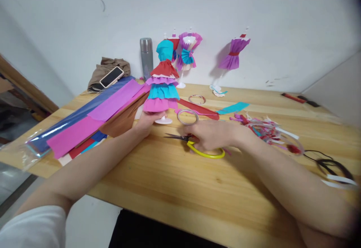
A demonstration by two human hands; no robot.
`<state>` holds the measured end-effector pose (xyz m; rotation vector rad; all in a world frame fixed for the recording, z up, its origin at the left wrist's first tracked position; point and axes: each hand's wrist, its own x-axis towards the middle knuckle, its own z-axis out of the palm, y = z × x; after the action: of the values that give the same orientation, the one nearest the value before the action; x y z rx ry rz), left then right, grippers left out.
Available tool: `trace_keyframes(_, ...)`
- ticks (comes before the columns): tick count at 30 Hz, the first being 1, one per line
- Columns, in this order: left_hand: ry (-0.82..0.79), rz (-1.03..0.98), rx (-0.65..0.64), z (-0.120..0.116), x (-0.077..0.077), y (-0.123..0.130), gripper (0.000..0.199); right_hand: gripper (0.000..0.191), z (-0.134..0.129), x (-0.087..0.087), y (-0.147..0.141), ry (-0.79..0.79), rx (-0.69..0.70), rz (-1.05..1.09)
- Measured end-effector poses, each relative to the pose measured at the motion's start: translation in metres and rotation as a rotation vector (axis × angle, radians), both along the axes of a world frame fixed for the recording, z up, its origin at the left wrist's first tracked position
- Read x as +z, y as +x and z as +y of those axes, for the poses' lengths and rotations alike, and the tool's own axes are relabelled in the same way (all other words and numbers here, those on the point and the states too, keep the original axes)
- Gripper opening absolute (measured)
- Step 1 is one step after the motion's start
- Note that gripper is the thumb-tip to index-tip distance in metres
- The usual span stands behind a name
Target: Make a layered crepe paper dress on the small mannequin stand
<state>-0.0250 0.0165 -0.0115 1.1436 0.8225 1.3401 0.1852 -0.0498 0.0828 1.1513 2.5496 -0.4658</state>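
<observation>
A small dress form (pixel 163 86) wears a tiered crepe paper dress in blue, red, purple and pink, on a round white base. My left hand (pixel 149 122) is closed around its stand just under the skirt hem; some fingertips are hidden. Over the wooden table, my right hand (pixel 210 133) is closed on yellow-handled scissors (pixel 207 155), which are low at the tabletop with their blades pointing left. The hand covers part of the handles. Just beyond its fingers is a clear roll of tape (pixel 187 117), close to the knuckles.
Crepe paper sheets (pixel 113 101) and a phone (pixel 112 77) on brown cloth are at left. Behind stand a thermos (pixel 146 58) and other dressed forms (pixel 234 54). Paper scraps (pixel 263 129), black cord (pixel 334 167) and a red cutter (pixel 295 98) lie at right.
</observation>
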Motion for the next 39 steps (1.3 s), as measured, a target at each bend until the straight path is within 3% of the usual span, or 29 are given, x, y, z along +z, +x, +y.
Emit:
trace_keyframes(6,-0.046,0.007,-0.266,-0.003,0.005,-0.011,0.034,0.028,-0.005,-0.01,-0.014,0.1,-0.003,-0.073)
trace_keyframes(13,-0.117,-0.032,-0.41,-0.003,-0.001,-0.013,0.036,0.038,-0.009,-0.013,-0.022,0.156,-0.04,-0.093)
trace_keyframes(19,-0.208,-0.055,-0.348,-0.006,0.003,-0.011,0.023,0.05,-0.015,-0.016,-0.028,0.199,-0.056,-0.044)
trace_keyframes(25,-0.304,-0.033,-0.245,-0.008,0.007,-0.006,0.011,0.039,-0.026,-0.019,-0.035,0.225,-0.079,-0.019)
trace_keyframes(33,-0.329,-0.01,-0.213,-0.004,0.009,-0.004,0.012,0.033,-0.052,-0.013,-0.053,0.164,-0.055,-0.092)
trace_keyframes(39,-0.335,-0.01,-0.179,-0.007,0.011,-0.003,0.01,0.033,-0.058,-0.01,-0.057,0.155,-0.035,-0.099)
